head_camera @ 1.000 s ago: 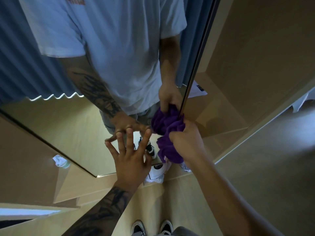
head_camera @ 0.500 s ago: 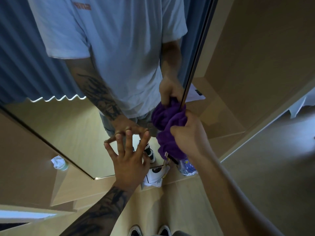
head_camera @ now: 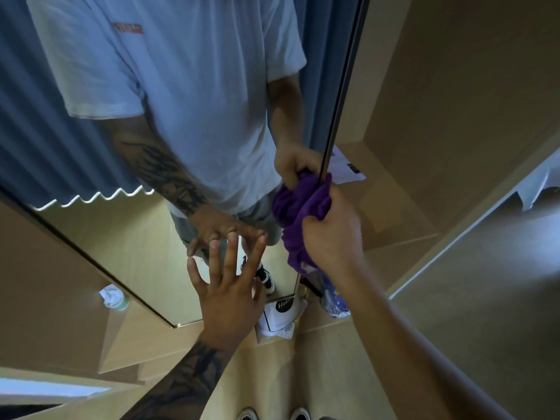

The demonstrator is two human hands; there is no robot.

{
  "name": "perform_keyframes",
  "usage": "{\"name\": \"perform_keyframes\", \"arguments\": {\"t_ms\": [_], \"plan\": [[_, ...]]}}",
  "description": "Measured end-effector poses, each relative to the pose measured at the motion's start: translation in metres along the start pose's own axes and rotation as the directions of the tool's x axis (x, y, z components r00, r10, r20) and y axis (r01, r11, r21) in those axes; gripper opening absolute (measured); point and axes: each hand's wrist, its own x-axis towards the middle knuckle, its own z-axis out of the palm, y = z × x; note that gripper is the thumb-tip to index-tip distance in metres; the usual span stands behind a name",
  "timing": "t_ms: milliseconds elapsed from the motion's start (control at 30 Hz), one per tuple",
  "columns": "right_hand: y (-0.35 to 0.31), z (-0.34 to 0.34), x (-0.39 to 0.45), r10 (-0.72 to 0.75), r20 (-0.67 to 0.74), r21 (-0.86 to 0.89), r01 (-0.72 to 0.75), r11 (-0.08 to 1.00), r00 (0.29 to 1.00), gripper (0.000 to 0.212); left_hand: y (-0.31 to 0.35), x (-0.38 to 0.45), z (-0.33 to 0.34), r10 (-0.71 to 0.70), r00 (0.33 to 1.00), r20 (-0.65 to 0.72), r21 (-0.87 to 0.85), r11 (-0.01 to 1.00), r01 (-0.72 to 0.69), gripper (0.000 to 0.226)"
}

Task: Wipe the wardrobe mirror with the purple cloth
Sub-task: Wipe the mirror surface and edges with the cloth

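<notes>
The mirror [head_camera: 145, 237] has the cloth [head_camera: 306, 213] pressed on its right edge, bunched in the closed right hand [head_camera: 333, 234]. The left hand [head_camera: 230, 298] lies flat on the glass, fingers spread wide.

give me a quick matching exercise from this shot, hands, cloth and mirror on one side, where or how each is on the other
Things:
1. left hand
2. right hand
3. purple cloth
4. mirror

States:
A. bunched up at the mirror's right edge
B. reflects a white t-shirt
C. fingers spread, tips on the glass
D. closed around fabric

Pairs: 1-C, 2-D, 3-A, 4-B
</notes>
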Motion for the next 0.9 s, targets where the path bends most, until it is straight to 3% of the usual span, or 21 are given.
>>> {"name": "perform_keyframes", "arguments": {"t_ms": [67,133,200,267,400,567,667,767,833,900], "plan": [[0.023,0.019,-0.018,0.003,0.013,-0.020,-0.002,1.000,1.000,0.047,0.000,0.000,-0.005,0.006,1.000,0.009,-0.014,1.000,-0.006,0.064],[0.043,0.030,-0.028,0.053,0.122,-0.032,-0.049,0.998,0.991,0.054,-0.005,0.002,-0.011,0.033,0.999,-0.011,-0.038,0.999,-0.033,0.064],[0.044,0.026,-0.015,0.103,0.199,-0.080,-0.089,0.993,0.975,0.039,-0.012,0.009,-0.019,0.059,0.996,-0.067,-0.062,0.996,-0.063,0.066],[0.025,0.010,0.004,0.074,0.228,-0.154,-0.039,0.987,0.971,0.017,-0.016,0.022,-0.030,0.071,0.989,-0.130,-0.079,0.993,-0.082,0.064],[-0.014,-0.020,0.022,-0.066,0.116,-0.017,0.068,0.998,0.991,0.021,-0.010,0.057,-0.052,0.081,0.970,-0.229,-0.102,0.989,-0.106,0.060],[0.009,0.027,-0.021,-0.069,-0.123,0.069,0.078,0.995,0.990,0.051,0.002,0.099,-0.073,0.070,0.941,-0.331,-0.131,0.984,-0.119,0.056],[0.013,0.030,-0.022,0.011,-0.035,0.078,-0.008,0.997,0.999,0.042,0.005,0.109,-0.072,0.087,0.939,-0.333,-0.095,0.988,-0.126,0.061],[-0.013,-0.006,0.004,0.035,0.183,-0.147,-0.008,0.989,0.982,0.016,0.001,0.106,-0.063,0.139,0.945,-0.296,-0.046,0.986,-0.160,0.074],[-0.038,-0.035,0.013,-0.018,0.240,-0.091,0.041,0.995,0.971,0.023,-0.003,0.105,-0.058,0.140,0.942,-0.305,-0.052,0.985,-0.163,0.078],[-0.054,-0.047,0.014,-0.088,0.164,0.038,0.083,0.996,0.982,0.022,-0.005,0.106,-0.054,0.138,0.934,-0.329,-0.047,0.986,-0.162,0.079]]}}
